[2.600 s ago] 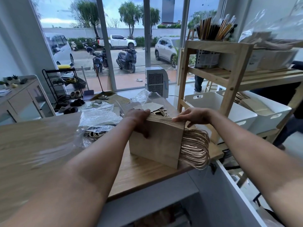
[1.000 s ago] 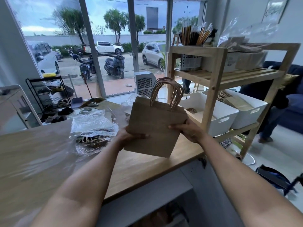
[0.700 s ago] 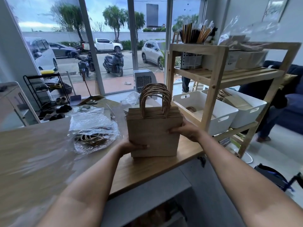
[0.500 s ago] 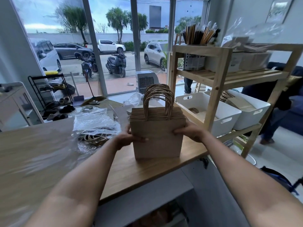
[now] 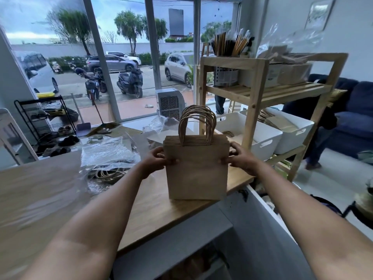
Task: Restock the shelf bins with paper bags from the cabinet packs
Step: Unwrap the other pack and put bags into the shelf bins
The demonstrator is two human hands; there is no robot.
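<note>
A stack of brown paper bags [image 5: 196,170] with twisted paper handles stands upright on the wooden countertop [image 5: 153,207], handles up. My left hand [image 5: 156,160] grips its left edge and my right hand [image 5: 238,156] grips its right edge. Just behind, on the wooden shelf unit [image 5: 253,110], sit two white bins: the near bin [image 5: 256,136] holds a few bags, the far bin [image 5: 294,132] holds a fuller pile of brown bags.
Torn clear plastic wrap [image 5: 109,152] with loose bag handles under it lies on the counter to the left. The shelf's upright post stands right beside the stack. A cabinet door [image 5: 268,223] hangs open below right. A person stands near the blue sofa [image 5: 355,118].
The stack was turned from lying on its side to upright, handles up, and set down on the counter. Both hands shifted up to grip its side edges.
</note>
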